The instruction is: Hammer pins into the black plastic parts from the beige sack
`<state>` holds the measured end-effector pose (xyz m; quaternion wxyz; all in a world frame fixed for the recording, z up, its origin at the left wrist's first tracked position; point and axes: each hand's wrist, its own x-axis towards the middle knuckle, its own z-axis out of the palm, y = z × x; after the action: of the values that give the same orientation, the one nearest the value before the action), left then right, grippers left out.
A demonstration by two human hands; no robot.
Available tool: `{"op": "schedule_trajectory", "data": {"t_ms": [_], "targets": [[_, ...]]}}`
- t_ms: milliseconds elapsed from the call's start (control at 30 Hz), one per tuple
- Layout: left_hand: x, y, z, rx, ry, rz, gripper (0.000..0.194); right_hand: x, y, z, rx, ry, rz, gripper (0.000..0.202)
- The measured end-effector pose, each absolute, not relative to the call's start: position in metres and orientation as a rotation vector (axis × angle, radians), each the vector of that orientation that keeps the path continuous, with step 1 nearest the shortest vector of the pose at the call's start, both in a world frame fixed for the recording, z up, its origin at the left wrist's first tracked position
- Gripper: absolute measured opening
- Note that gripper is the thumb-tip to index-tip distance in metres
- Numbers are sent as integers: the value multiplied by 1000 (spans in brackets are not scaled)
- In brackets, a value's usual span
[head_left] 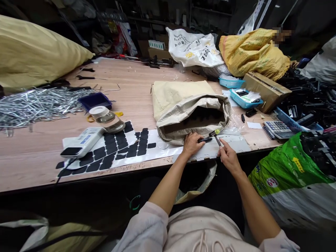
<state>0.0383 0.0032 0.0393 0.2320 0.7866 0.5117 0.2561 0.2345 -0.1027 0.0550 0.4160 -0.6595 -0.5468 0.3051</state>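
Observation:
My left hand [193, 143] rests at the table's front edge, its fingers closed on a slim black part [206, 139] that lies on a light grey board [237, 144]. In my right hand [229, 155] is a small hammer [217, 139], gripped by its handle. The hammer's head, dark with a yellow-green patch, is just above and beside the black part; whether they touch I cannot tell. Right behind both hands a beige woven sack [181, 92] lies on its side, its mouth gaping toward me and its inside dark.
Left on the table [136, 73] are a pile of metal rods [39, 105], a dark blue tray [96, 101], a jar [111, 122], a white box-shaped device [83, 141] and black sticker sheets [139, 148]. To the right are blue baskets [245, 99], a calculator [278, 129] and a green sack [286, 168].

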Motion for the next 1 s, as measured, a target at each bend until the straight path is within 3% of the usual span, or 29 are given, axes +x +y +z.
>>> {"op": "schedule_trajectory", "data": {"t_ms": [300,733,1000], "targets": [[39,3,38,2142,1395,705,20,220,-109,64,-1664,-1651,504,53],[41,2,44,2134,1418,654,16,210,-108,68,-1593,-1510,729,47],[40,1,45,2125,1412,661,18,220,-62,58,-1529,-1205,881,56]]}}
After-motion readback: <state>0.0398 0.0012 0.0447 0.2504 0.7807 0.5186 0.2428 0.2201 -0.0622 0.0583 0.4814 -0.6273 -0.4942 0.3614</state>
